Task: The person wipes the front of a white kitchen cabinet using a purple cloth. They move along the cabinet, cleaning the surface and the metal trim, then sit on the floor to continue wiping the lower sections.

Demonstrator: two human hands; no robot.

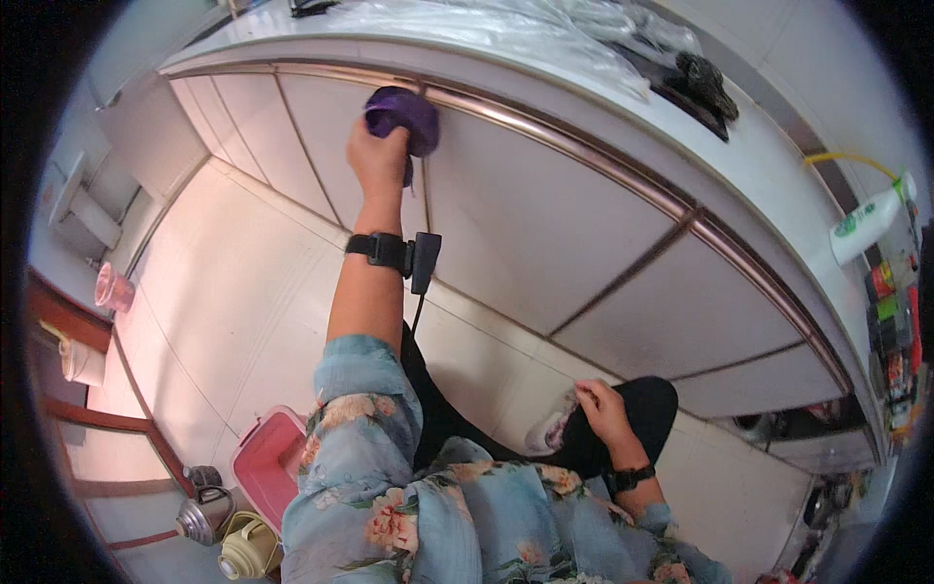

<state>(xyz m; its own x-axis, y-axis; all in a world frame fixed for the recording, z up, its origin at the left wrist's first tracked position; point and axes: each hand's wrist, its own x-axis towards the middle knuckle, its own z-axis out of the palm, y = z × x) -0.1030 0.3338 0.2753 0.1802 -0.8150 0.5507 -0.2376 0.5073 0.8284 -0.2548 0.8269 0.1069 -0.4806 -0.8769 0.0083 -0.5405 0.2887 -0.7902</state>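
My left hand (376, 160) is shut on a purple cloth (416, 120), bunched up at a seam between white cabinet doors (525, 175). The cloth sits just below the shiny metal rail (503, 111) that runs along the cabinet's top edge. Around my left wrist is a black strap with a small black device (425, 263) and a cable. My right hand (604, 412) rests on my bent right knee, holding nothing, its fingers loosely bent. A black band (629, 478) circles that wrist.
Clear plastic sheeting (525, 33) and a dark bundle (704, 84) lie on the white countertop (773, 157), near a white bottle (868, 223). To my left on the tiled floor (241, 285) are a pink basin (266, 452), a metal flask (206, 513), a cream flask (248, 547) and a pink bin (114, 288).
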